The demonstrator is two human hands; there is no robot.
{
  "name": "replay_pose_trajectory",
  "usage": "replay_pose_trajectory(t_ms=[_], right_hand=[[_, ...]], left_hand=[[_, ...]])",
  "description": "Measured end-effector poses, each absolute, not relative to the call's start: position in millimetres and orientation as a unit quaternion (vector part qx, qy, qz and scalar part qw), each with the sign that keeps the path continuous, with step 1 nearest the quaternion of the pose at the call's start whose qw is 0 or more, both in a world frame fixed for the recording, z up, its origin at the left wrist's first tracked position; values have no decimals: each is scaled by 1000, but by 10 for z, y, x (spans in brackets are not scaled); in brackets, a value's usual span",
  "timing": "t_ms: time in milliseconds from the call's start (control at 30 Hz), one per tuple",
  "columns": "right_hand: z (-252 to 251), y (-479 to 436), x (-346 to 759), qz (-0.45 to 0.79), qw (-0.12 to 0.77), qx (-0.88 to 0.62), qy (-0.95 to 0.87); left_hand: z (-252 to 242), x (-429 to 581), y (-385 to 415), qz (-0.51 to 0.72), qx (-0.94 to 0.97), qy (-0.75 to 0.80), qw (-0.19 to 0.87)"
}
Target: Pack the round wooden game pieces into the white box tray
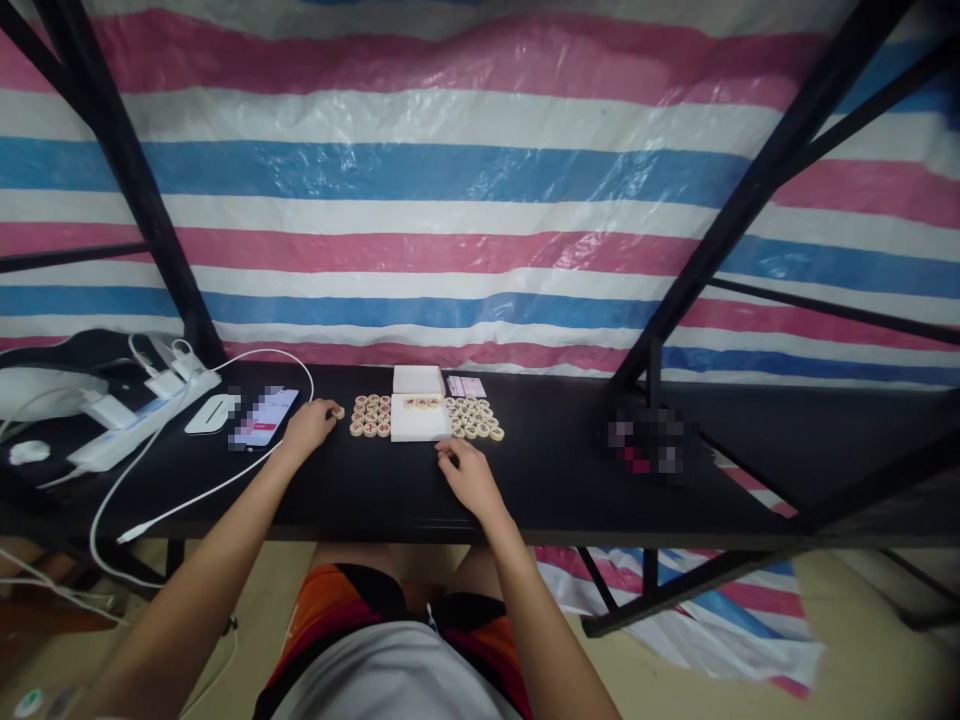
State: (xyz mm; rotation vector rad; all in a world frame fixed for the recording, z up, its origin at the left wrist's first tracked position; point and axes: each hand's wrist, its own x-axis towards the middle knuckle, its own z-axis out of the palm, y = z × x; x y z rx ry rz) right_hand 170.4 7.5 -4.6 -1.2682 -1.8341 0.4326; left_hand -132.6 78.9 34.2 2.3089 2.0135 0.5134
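Note:
My left hand [318, 424] is at the left of the pieces, its fingers pinched on a round xiangqi piece [340, 413]. To its right, rows of xiangqi pieces with red characters [370, 416] lie face up. A white open box [418, 428] stands in the middle, with its lid raised at the back and a few red-marked pieces [422, 403] in a row inside. Right of the box lies a group of dark-marked xiangqi pieces [474, 418]. My right hand [466, 472] rests by the box's front right corner, fingers loosely bent and apart, holding nothing visible.
The black table [555, 480] carries a lit phone [265, 418], a white power strip [142, 420] with plugs and a white cable [202, 490] at left. Pink paper [466, 386] lies behind the pieces. Black metal posts [697, 270] flank a striped tarp [450, 170]. A blurred object [649, 440] sits at right.

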Motion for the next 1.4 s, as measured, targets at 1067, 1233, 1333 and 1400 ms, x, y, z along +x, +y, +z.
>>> replay_pose_trajectory(t_ms=[1067, 1233, 1333, 1400], right_hand=[[-58, 61, 1681, 124, 395, -513, -752], [-46, 41, 1666, 112, 378, -524, -755], [-71, 46, 1671, 115, 394, -528, -744], [-90, 52, 1676, 117, 395, -526, -744]], left_hand=[[513, 100, 1256, 41, 813, 581, -16], [477, 177, 1236, 53, 790, 609, -34], [533, 160, 1205, 73, 780, 620, -42], [598, 56, 1157, 121, 770, 625, -41]])
